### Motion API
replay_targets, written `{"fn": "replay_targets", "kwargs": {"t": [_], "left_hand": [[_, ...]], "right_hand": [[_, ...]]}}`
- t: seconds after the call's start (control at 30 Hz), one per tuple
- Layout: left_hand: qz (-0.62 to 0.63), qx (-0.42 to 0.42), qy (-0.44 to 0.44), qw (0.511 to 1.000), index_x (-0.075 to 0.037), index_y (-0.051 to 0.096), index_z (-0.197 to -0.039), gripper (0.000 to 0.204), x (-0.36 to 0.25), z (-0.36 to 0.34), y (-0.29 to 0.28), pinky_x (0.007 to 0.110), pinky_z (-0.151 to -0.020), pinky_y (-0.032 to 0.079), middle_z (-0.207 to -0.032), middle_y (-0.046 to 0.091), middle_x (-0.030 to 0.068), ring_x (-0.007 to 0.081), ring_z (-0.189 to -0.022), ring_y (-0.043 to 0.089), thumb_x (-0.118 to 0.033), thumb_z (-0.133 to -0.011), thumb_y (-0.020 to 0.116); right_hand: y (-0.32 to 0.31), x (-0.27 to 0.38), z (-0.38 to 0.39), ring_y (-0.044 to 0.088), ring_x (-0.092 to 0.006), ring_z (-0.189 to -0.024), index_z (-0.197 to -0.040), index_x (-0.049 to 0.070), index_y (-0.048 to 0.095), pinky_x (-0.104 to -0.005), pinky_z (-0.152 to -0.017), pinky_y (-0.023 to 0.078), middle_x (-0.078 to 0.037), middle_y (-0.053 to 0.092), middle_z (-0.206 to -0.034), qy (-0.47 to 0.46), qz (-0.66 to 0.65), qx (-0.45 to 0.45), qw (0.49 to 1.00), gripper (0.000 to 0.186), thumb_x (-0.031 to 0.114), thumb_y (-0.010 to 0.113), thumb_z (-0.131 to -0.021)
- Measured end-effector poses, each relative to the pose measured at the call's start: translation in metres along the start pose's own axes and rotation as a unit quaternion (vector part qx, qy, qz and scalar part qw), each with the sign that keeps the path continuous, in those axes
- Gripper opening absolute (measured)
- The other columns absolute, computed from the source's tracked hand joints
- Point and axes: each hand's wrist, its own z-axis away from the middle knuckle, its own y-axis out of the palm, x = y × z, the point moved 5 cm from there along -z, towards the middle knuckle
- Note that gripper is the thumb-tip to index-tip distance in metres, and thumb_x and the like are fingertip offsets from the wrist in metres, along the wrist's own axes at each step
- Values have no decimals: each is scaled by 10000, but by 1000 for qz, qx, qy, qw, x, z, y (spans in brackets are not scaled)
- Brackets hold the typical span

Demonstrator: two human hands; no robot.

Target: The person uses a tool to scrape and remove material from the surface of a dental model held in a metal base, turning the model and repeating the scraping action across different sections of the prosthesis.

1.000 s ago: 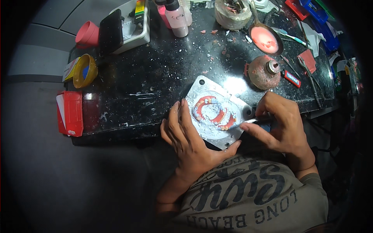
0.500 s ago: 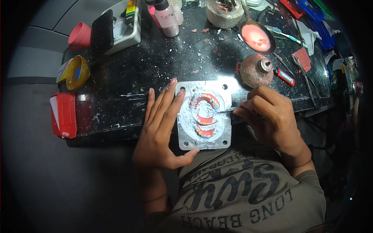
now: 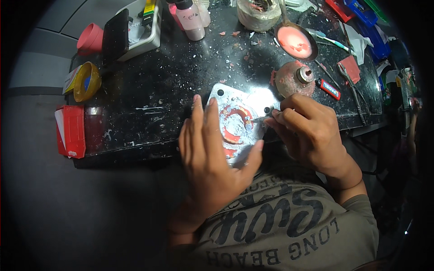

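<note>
A square metal flask plate (image 3: 217, 88) with corner holes holds white, crumbly plaster and pink denture pieces with teeth (image 3: 229, 135). My left hand (image 3: 214, 153) spans the plate from its left side, long fingers extended along that edge and thumb at the lower right, gripping it. My right hand (image 3: 307, 131), fingers curled and pinched, holds a slim metal tool (image 3: 260, 119) whose tip reaches the plaster beside the upper denture piece; part of the tool is hidden. Beyond the right hand stands a crusted round burner (image 3: 291, 79) with a metal neck.
Black worktop (image 3: 149, 86) with a red box (image 3: 74, 131), yellow bowl (image 3: 86, 81), pink cup (image 3: 90, 38), white bin (image 3: 135, 34), bottles (image 3: 190, 20), wax ladle (image 3: 294, 40), tools (image 3: 350, 81) and blue trays (image 3: 370, 27). Someone's arm (image 3: 413, 126) shows faintly at far right.
The plate has been turned and tilted again since half a second ago. My left hand has moved rightward from spread fingers onto its edges. My right hand stays pinched on the tool.
</note>
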Motion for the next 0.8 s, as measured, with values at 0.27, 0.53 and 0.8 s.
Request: {"fn": "replay_targets", "kwargs": {"t": [0.27, 0.53, 0.8], "left_hand": [[-87, -27, -42, 995, 98, 447, -1658, 1154, -5, -3, 28, 587, -1190, 467, -1568, 594, 344, 513, -1403, 620, -465, -815, 1000], [-79, -30, -31, 996, 96, 436, -1668, 1155, -4, -1, 28, 570, -1114, 494, -1562, 591, 331, 483, -1375, 634, -480, -823, 974], [-86, -64, -38, 994, 58, 506, -1613, 1132, -4, -3, 31, 572, -1135, 504, -1507, 661, 278, 471, -1330, 673, -485, -771, 1032]], "right_hand": [[-1, 0, -3, 697, -288, -747, -962, 67, 732, -439, -601, 537, -76, 651, -935, -20, 14, 30, 999, 180, 158, 879, -910], [1, 1, -3, 694, -274, -776, -1008, 51, 737, -417, -625, 547, -83, 663, -976, -68, 37, 33, 996, 188, 129, 840, -871], [10, 5, 4, 665, -232, -744, -937, 49, 739, -388, -608, 528, -72, 656, -938, -102, 72, -55, 991, 150, 154, 827, -875]]}}
